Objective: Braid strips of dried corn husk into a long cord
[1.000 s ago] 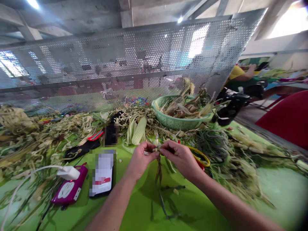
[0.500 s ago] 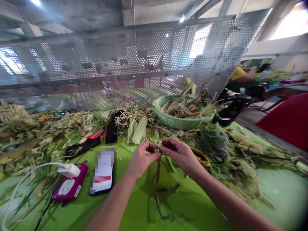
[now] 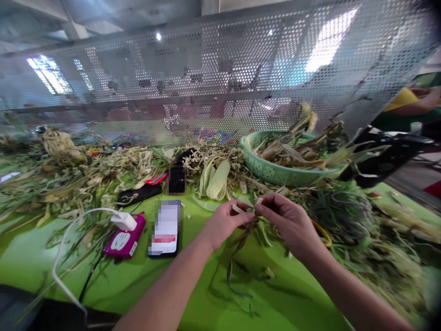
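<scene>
Perforated metal screen (image 3: 172, 78), one, standing behind a green desk (image 3: 206, 299); loose husks (image 3: 134, 168) are covering the far edge. Left hand (image 3: 227, 223), fingertips closed, pinching a husk strand (image 3: 239, 243) at its pale top; right hand (image 3: 287, 218), likewise pinching there. Strand: hanging over the desk's near middle. Risks: a slackening pinch could be letting the top loosen, probably at a fold or knot, though fingers are hiding it; uneven pulling could be splitting thin strips. White cable (image 3: 57, 271), crossing the near edge at left, could be dragging the purple power strip (image 3: 120, 243) if snagged.
</scene>
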The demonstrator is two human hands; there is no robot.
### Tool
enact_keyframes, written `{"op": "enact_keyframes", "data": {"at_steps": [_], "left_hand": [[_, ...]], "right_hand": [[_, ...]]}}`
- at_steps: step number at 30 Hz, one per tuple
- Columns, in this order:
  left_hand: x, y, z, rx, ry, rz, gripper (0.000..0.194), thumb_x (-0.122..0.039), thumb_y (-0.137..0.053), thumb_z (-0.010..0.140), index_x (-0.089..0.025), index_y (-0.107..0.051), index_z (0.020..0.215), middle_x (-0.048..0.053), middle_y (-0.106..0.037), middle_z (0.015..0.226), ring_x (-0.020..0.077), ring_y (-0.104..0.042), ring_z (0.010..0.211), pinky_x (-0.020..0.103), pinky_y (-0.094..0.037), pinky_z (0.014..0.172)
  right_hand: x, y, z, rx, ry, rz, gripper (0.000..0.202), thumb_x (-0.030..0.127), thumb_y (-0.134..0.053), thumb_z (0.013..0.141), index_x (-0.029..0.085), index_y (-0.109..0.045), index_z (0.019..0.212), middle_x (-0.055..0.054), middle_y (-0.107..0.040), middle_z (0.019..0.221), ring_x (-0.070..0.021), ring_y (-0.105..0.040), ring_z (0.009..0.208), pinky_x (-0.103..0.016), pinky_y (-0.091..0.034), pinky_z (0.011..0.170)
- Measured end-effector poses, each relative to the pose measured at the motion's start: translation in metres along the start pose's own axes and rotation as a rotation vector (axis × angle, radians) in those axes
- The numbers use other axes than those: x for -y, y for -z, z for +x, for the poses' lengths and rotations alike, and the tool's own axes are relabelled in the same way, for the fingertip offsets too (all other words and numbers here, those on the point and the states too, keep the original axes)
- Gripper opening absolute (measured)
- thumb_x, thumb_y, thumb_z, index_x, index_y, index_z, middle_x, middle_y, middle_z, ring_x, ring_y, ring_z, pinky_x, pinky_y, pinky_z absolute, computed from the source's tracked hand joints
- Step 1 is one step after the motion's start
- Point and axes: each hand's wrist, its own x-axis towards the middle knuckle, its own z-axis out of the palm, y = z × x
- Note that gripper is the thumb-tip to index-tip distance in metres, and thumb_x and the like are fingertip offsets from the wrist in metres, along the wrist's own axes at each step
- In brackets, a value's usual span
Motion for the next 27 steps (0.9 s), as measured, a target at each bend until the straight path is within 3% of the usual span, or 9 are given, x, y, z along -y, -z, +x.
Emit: {"op": "enact_keyframes", "data": {"at_steps": [3, 7, 10, 15, 23, 27], "left_hand": [[0.000, -0.002, 0.001, 0.009, 0.052, -0.053, 0.036, -0.038, -0.076, 0.063, -0.013, -0.060, 0.083, 0.001, -0.058, 0.071, 0.0132, -0.056, 0.068, 0.028, -0.043, 0.071], [0.006, -0.001, 0.003, 0.026, -0.008, -0.010, 0.035, -0.040, -0.075, 0.064, -0.013, -0.059, 0.080, 0.000, -0.057, 0.071, 0.0118, -0.052, 0.066, 0.028, -0.042, 0.070], [0.009, -0.001, 0.003, 0.015, -0.068, 0.165, 0.032, -0.042, -0.071, 0.067, -0.015, -0.057, 0.077, -0.001, -0.054, 0.067, 0.0116, -0.049, 0.064, 0.025, -0.039, 0.065], [0.010, -0.004, 0.000, -0.098, -0.122, 0.439, 0.024, -0.039, -0.065, 0.072, -0.017, -0.058, 0.075, -0.001, -0.056, 0.066, 0.0118, -0.046, 0.061, 0.023, -0.036, 0.058], [0.003, 0.000, 0.000, 0.049, 0.000, 0.063, 0.029, -0.035, -0.067, 0.073, -0.014, -0.065, 0.094, 0.006, -0.065, 0.088, 0.0159, -0.057, 0.080, 0.031, -0.044, 0.080], [0.002, 0.002, 0.000, 0.024, -0.004, 0.018, 0.032, -0.032, -0.071, 0.070, -0.015, -0.066, 0.097, 0.006, -0.067, 0.089, 0.0166, -0.058, 0.083, 0.033, -0.044, 0.085]], "right_hand": [[0.000, 0.001, 0.000, -0.032, 0.021, -0.023, 0.024, 0.043, -0.066, 0.077, 0.020, -0.059, 0.082, -0.002, -0.057, 0.073, -0.0162, -0.052, 0.068, -0.026, -0.044, 0.061], [0.002, -0.001, -0.001, -0.043, 0.047, -0.100, 0.025, 0.044, -0.066, 0.075, 0.020, -0.058, 0.077, 0.000, -0.056, 0.068, -0.0147, -0.051, 0.062, -0.025, -0.042, 0.057], [0.003, -0.003, -0.004, -0.060, 0.080, -0.187, 0.023, 0.041, -0.065, 0.076, 0.020, -0.057, 0.074, 0.001, -0.056, 0.065, -0.0143, -0.050, 0.060, -0.025, -0.041, 0.056], [0.003, -0.005, -0.007, -0.044, 0.109, -0.288, 0.019, 0.037, -0.063, 0.078, 0.019, -0.057, 0.075, 0.000, -0.058, 0.068, -0.0153, -0.052, 0.064, -0.026, -0.042, 0.061], [0.005, -0.001, -0.001, -0.105, -0.029, 0.032, 0.025, 0.042, -0.065, 0.075, 0.018, -0.058, 0.077, 0.000, -0.057, 0.069, -0.0134, -0.052, 0.063, -0.024, -0.043, 0.057], [0.007, 0.001, 0.000, 0.017, -0.082, 0.102, 0.026, 0.041, -0.063, 0.077, 0.018, -0.061, 0.087, -0.004, -0.063, 0.081, -0.0164, -0.057, 0.073, -0.027, -0.047, 0.066]]}}
